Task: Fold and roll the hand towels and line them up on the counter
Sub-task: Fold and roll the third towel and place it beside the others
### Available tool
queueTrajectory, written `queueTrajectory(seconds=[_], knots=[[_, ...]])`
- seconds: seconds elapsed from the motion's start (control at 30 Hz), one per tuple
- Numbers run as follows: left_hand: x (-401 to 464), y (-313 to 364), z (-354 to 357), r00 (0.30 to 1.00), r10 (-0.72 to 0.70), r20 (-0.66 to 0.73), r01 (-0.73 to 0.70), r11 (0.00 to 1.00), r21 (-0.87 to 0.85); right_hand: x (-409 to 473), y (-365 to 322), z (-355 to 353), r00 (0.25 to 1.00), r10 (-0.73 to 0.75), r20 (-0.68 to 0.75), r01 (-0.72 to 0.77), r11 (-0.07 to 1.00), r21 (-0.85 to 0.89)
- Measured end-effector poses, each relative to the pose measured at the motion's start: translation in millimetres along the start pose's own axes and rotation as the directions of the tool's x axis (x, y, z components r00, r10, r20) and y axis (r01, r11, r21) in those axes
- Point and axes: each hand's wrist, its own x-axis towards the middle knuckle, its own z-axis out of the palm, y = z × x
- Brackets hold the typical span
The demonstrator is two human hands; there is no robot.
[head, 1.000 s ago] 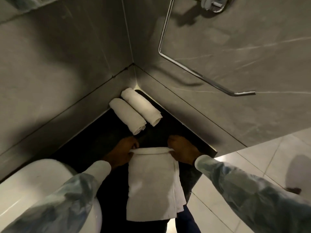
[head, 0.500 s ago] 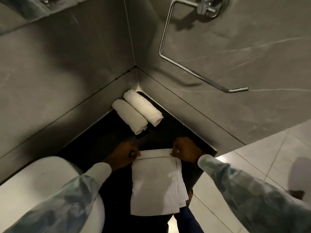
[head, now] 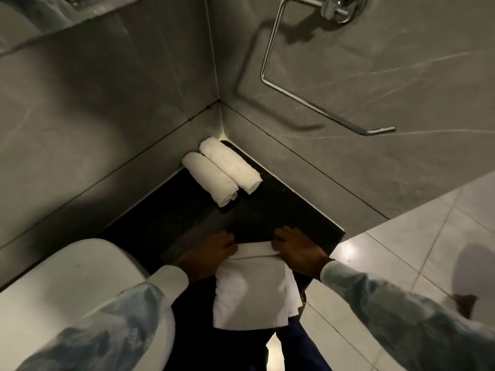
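A white folded towel [head: 254, 287] is draped over the near edge of the dark table [head: 289, 210]. Its far, rolled end is pinched by the left hand [head: 211, 253] and right hand [head: 297, 250]. Two rolled towels [head: 222, 171] are laid touching in the far corner.

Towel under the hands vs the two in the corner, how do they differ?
The towel under the hands is mostly flat, only its far edge rolled; the corner towels are fully rolled. It hangs over the counter edge; they lie wholly on it. It is held; they lie untouched. All are white.

Left hand [head: 211, 253], right hand [head: 297, 250] palms down, fingers curled.
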Motion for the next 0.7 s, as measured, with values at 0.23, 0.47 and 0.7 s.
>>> queueTrajectory(seconds=[0.23, 0.47, 0.7], knots=[[10.8, 4.8, -34.2, 0.961, -0.259, 0.093, 0.275, 0.900, -0.339, 19.0, 3.2, -19.8, 0.949, 0.223, 0.224, -0.288, 0.900, 0.327], [15.7, 20.4, -31.6, 0.904, -0.384, 0.189, 0.425, 0.862, -0.277, 8.2, -12.0, -9.6, 0.933, 0.279, 0.228, -0.342, 0.884, 0.317], [-9.0, 57.9, -14.1, 0.968, -0.252, -0.009, 0.252, 0.967, -0.050, -23.3, -43.8, 5.6, 0.996, 0.073, -0.046, -0.074, 0.997, -0.023]])
